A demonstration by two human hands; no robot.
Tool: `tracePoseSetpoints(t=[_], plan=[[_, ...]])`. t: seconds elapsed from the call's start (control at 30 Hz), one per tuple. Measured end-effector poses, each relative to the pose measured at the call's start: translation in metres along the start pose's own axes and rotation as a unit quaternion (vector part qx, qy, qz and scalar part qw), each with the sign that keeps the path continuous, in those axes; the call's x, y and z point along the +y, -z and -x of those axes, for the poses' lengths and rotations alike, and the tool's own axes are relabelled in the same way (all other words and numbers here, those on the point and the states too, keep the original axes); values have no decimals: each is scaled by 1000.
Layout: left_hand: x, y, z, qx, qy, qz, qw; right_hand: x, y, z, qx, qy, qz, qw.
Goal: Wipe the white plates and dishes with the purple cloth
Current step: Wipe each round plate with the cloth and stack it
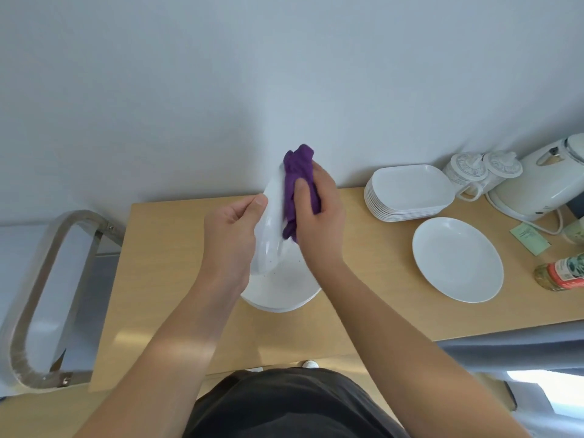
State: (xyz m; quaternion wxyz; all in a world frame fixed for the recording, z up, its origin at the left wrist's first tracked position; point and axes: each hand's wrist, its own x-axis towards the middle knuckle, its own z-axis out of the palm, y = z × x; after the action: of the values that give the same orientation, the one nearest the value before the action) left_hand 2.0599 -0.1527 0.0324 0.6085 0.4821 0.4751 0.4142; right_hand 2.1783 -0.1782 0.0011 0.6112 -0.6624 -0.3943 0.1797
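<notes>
Wiping step: the left hand (pixel 230 235) grips a white plate (pixel 271 216) tilted on edge, and the right hand (pixel 319 213) clutches the purple cloth (pixel 298 175) against its face. The next move is probably turning it. Below that plate a pile (pixel 284 289) sits on the counter (pixel 158 279). To its right are square plates (pixel 410 194), a round plate (pixel 458 260) and a kettle (pixel 543 181). Nothing obstructs.

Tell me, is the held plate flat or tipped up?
Tipped up: the left hand holds the plate on edge, and the right hand grips the purple cloth against it.
</notes>
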Motion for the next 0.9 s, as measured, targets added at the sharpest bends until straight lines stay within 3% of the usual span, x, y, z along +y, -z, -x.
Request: tracePoseSetpoints(t=[0.07, 0.13, 0.27, 0.4, 0.47, 0.67, 0.77, 0.9], plan=[[2, 2, 1, -3, -6, -10, 1000, -5, -1, -13, -1, -77, -23, 997], [4, 5, 1, 18, -10, -1, 1000, -7, -4, -13, -19, -60, -9, 998], [10, 16, -11, 28, 21, 57, 998, 8, -13, 29, -10, 89, 69, 994], [13, 20, -20, 40, 43, 116, 991, 40, -21, 82, -28, 321, 176, 930], [14, 19, -21, 39, 42, 108, 992, 52, -21, 93, -36, 345, 197, 917], [7, 23, -11, -38, 16, 55, 998, -1, -26, 45, 100, 155, 108, 977], [8, 32, -8, -63, 10, 31, 997, -30, -19, 9, 67, 28, 54, 996], [10, 39, -5, -24, -5, 12, 1000, -7, -12, -15, 31, -128, 44, 990]])
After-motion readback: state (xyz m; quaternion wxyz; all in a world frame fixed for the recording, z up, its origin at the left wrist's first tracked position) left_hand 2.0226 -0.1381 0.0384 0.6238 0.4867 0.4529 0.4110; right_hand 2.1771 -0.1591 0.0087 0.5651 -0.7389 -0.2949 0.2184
